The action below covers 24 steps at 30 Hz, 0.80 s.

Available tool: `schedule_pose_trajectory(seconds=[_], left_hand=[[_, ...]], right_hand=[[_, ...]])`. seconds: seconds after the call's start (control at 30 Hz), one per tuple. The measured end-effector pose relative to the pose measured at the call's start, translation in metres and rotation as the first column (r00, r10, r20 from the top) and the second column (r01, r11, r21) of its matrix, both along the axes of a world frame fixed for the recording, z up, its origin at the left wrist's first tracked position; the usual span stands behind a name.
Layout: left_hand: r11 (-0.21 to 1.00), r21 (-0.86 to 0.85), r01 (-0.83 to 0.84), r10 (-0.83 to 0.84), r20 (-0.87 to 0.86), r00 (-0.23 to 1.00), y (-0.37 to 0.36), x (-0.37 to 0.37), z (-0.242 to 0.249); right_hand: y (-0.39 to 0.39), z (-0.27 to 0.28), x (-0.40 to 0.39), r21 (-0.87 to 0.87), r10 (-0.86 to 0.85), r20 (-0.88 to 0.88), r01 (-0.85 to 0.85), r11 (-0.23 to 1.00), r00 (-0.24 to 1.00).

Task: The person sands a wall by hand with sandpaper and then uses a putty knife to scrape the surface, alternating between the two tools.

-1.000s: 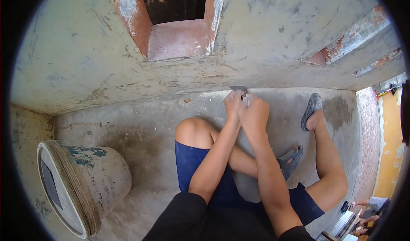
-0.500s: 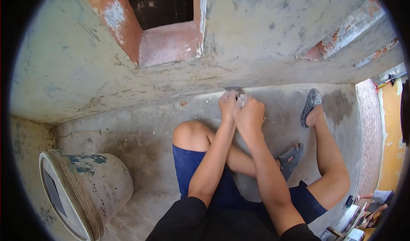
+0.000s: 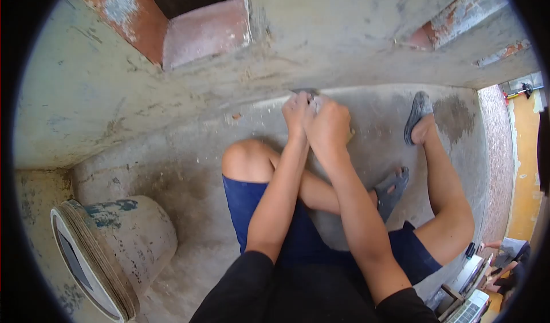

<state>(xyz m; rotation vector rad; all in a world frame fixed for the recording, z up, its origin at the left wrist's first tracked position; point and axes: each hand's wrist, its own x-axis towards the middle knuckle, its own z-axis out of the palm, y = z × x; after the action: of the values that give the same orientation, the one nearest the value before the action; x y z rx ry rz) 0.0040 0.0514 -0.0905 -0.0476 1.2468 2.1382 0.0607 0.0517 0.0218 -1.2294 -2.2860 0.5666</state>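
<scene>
Both hands meet low at the foot of the wall, around a scraper whose thin dark blade lies against the line where wall and floor join. My left hand is closed, its fingers pressed at the blade's near side. My right hand makes a fist beside it, touching it, wrapped round what seems to be the handle, which is mostly hidden. A small yellowish bit shows by the right hand's outer edge. Whitish dust coats the fingertips.
A paint-stained bucket lies tipped at the left. Above are wall openings, one with a reddish sill. My sandalled feet rest on the concrete floor. A small orange chip lies near the wall. Another person is at far right.
The view has tilted downward, so wall, feet and hands sit higher in it. My hands keep their hold on the scraper, its blade still at the wall's foot.
</scene>
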Motion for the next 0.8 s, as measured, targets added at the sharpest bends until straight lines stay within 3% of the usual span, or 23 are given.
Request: schedule_pose_trajectory(seconds=[0.07, 0.17, 0.23, 0.27, 0.33, 0.37, 0.43, 0.47, 0.53, 0.63, 0.8], left_hand=[[0.997, -0.07, 0.021, -0.024, -0.048, 0.999, -0.002, 0.006, 0.001], [0.998, -0.052, -0.034, 0.035, 0.028, 0.999, 0.007, -0.003, 0.0], [0.997, -0.055, -0.057, 0.029, -0.411, 0.911, 0.001, -0.004, -0.021], [0.996, -0.069, -0.054, 0.022, -0.404, 0.915, -0.004, 0.002, -0.03], [1.0, -0.017, -0.006, 0.007, 0.04, 0.999, -0.003, 0.001, -0.015], [1.0, -0.004, -0.008, 0.008, 0.024, 1.0, -0.004, 0.0, -0.006], [0.997, -0.055, -0.055, 0.04, -0.245, 0.969, -0.004, 0.0, 0.001], [0.997, -0.045, -0.062, 0.049, -0.255, 0.966, 0.002, -0.007, 0.004], [0.999, -0.041, -0.035, 0.037, 0.042, 0.998, -0.008, -0.001, -0.005], [1.0, 0.023, -0.018, 0.017, 0.036, 0.999, -0.004, 0.001, 0.009], [0.997, -0.075, -0.025, 0.025, 0.0, 1.0, -0.011, 0.012, 0.01]], right_hand=[[0.0, -0.004, 0.007, -0.011, -0.006, 0.03, 0.007, 1.0, 1.0], [0.004, 0.003, 0.001, -0.023, 0.064, -0.004, -0.064, 0.998, 0.998], [-0.01, -0.006, 0.003, 0.074, -0.003, -0.013, 0.004, 0.997, 1.0], [-0.009, -0.011, 0.006, 0.06, -0.006, -0.005, 0.006, 0.998, 1.0], [0.007, -0.008, -0.001, -0.009, 0.052, -0.029, -0.053, 0.999, 0.998], [0.005, -0.007, 0.0, 0.005, 0.055, -0.045, -0.054, 0.999, 0.997], [-0.004, 0.014, 0.0, 0.011, 0.008, -0.004, -0.008, 1.0, 1.0], [0.004, 0.008, -0.006, 0.021, 0.014, -0.014, -0.014, 1.0, 1.0], [0.007, -0.014, -0.005, -0.063, 0.016, 0.053, -0.012, 0.998, 0.998], [-0.001, 0.002, 0.004, 0.011, 0.038, -0.049, -0.037, 0.999, 0.998], [-0.007, 0.0, 0.012, -0.006, 0.024, 0.023, -0.024, 1.0, 0.999]])
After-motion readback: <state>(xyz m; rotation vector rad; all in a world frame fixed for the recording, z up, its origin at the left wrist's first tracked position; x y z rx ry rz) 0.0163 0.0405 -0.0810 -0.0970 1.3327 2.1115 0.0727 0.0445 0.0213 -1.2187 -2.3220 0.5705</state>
